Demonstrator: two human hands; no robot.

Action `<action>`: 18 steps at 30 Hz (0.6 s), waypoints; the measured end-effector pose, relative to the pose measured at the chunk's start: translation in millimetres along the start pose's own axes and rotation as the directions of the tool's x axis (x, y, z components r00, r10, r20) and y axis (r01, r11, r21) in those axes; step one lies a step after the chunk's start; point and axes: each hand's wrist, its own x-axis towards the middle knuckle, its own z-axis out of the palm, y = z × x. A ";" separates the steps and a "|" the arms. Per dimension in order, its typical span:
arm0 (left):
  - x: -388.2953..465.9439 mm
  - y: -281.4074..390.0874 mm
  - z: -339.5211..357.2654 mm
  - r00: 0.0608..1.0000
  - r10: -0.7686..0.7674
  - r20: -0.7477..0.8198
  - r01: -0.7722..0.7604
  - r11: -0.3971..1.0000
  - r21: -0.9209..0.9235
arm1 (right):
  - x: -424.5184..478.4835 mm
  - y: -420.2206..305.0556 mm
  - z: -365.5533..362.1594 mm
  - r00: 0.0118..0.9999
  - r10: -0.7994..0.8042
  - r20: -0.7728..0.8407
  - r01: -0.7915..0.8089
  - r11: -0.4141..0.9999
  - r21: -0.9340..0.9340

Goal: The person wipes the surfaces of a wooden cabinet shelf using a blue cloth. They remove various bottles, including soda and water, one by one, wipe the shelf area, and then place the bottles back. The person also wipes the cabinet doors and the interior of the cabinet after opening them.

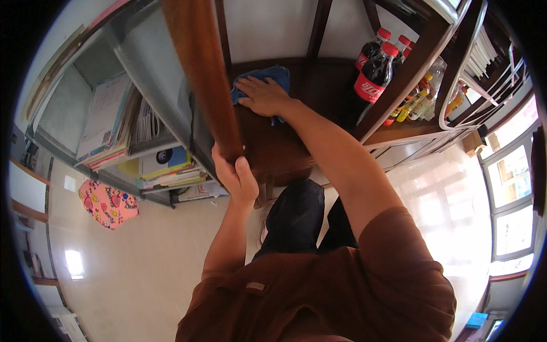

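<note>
My right hand [266, 96] lies flat with spread fingers on a blue cloth [280, 77], pressing it against a dark brown wooden shelf [273, 137]. The cloth is crumpled around the fingers, and a corner shows below the palm. With my left hand [235, 175] I grip the lower part of a brown wooden post [209, 77] at the shelf's front left. Right of the cloth stand several cola bottles [372, 81] with red caps and red labels.
A grey metal rack [149, 107] with books and papers [104, 115] stands at the left. Small bottles [416, 100] are grouped beyond a slanting wooden post [406, 77] at the right. A pink patterned item [109, 204] lies on the floor beneath the rack.
</note>
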 end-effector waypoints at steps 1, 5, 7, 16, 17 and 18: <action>-0.6 -1.8 2.0 1.000 0.022 -0.011 -0.022 1.000 -0.005 | 9.4 4.9 0.5 1.000 0.009 -0.008 -0.009 1.000 0.014; 1.4 -0.8 -1.3 1.000 0.020 -0.001 -0.020 0.999 0.044 | 35.4 30.6 2.7 0.996 -0.012 -0.088 0.022 0.993 0.114; 1.8 -1.8 -1.9 0.999 0.043 0.013 -0.044 0.998 0.045 | 41.8 49.8 9.0 0.989 -0.044 -0.141 0.070 0.980 0.186; 1.9 -6.7 -5.6 0.997 0.071 0.044 -0.074 0.994 0.079 | 0.4 80.1 -6.2 0.924 0.316 -0.215 -0.303 0.949 0.091; 2.3 -5.4 -5.8 0.996 0.076 0.046 -0.079 0.994 0.078 | -5.6 78.9 -8.8 0.901 0.378 -0.214 -0.369 0.926 0.083; 2.7 -4.2 -5.9 0.995 0.080 0.051 -0.084 0.994 0.076 | -11.4 80.5 -11.2 0.861 0.457 -0.222 -0.451 0.889 0.081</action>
